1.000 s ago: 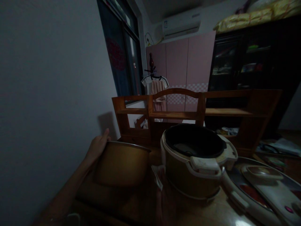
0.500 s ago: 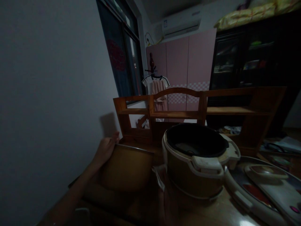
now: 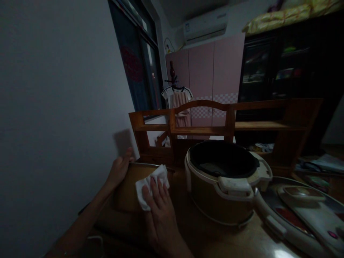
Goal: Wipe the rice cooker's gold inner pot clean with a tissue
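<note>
A yellow-brown vessel-like object (image 3: 125, 200) with a thin metallic edge along its top lies at the left of the wooden table. At its upper left corner my left hand (image 3: 119, 170) is closed on the edge, some fingers hidden behind it. My right hand (image 3: 161, 211) presses a folded white tissue (image 3: 143, 186) flat on the object's surface, fingers laid over the tissue. To the right stands an electric pressure cooker (image 3: 217, 197) without its lid, its dark inner pot (image 3: 215, 161) showing. Its exact kind of neighbour on the left cannot be made out in the dim light.
The cooker's lid (image 3: 303, 204) lies at the right on the table. A wooden shelf rack (image 3: 200, 130) runs along the back. A white wall (image 3: 67, 107) rises close on the left. A pale cord (image 3: 98, 239) hangs near the front.
My right hand has come up and left with the white tissue, from beside the cooker onto the yellow-brown object. My left hand keeps its place at the edge.
</note>
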`<state>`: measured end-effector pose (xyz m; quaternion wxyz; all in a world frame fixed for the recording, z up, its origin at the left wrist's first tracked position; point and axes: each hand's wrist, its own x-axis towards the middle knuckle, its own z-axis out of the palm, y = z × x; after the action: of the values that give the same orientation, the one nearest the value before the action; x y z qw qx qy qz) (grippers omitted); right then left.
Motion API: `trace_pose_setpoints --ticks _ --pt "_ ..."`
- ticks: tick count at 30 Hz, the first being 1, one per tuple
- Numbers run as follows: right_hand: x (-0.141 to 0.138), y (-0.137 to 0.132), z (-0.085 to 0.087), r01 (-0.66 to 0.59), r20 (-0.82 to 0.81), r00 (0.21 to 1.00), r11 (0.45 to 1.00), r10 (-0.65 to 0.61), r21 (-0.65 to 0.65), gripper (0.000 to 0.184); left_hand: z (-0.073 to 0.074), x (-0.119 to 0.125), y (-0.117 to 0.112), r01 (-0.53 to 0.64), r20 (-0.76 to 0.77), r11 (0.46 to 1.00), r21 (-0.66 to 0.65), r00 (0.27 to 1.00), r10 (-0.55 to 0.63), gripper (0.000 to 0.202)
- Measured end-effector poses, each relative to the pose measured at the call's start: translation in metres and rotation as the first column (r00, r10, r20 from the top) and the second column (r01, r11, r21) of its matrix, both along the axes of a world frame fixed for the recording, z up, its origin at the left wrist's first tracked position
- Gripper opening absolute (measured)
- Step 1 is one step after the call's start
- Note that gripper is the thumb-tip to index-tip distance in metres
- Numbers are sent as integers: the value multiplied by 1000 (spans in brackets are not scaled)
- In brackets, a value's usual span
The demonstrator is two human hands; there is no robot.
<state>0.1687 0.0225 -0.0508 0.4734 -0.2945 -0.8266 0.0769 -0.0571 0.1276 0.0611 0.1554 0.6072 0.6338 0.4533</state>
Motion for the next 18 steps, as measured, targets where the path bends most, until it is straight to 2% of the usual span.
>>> trace_pose_setpoints --ticks 4,6,7,8,10,11,12,14,17,18 --pt "-7 3 15 21 47 999 1000 -21 -10 78 6 -4 -4 -30 -147 998 54 988 38 76" --pt "-9 3 19 5 74 997 1000 -4 -7 78 9 -3 -4 -43 -284 998 53 957 56 72" --pt "-10 2 20 -8 88 996 1000 8 -3 79 10 -1 -3 -47 -398 998 37 916 58 69" --pt "-11 2 21 -21 98 995 1000 20 3 80 11 1 -2 -53 -543 998 18 838 54 64" --pt "-12 0 19 -29 94 995 999 28 14 81 13 5 0 -72 -814 997 -12 580 32 54" --pt "-13 0 17 -26 85 996 999 24 19 81 14 8 0 -78 -892 997 -27 452 11 52" --pt "-13 0 15 -21 72 997 1000 20 23 81 15 10 1 -82 -933 996 -41 360 -9 51" --pt "-13 1 13 -15 22 1000 999 15 43 78 17 14 2 -90 -961 994 -67 273 -40 50" --pt "-14 10 23 -24 -69 997 996 30 85 71 17 17 6 -91 -970 994 -59 240 -36 51" --pt "-15 14 30 -32 -79 996 994 40 103 69 17 17 8 -76 -964 996 -48 263 -26 50"
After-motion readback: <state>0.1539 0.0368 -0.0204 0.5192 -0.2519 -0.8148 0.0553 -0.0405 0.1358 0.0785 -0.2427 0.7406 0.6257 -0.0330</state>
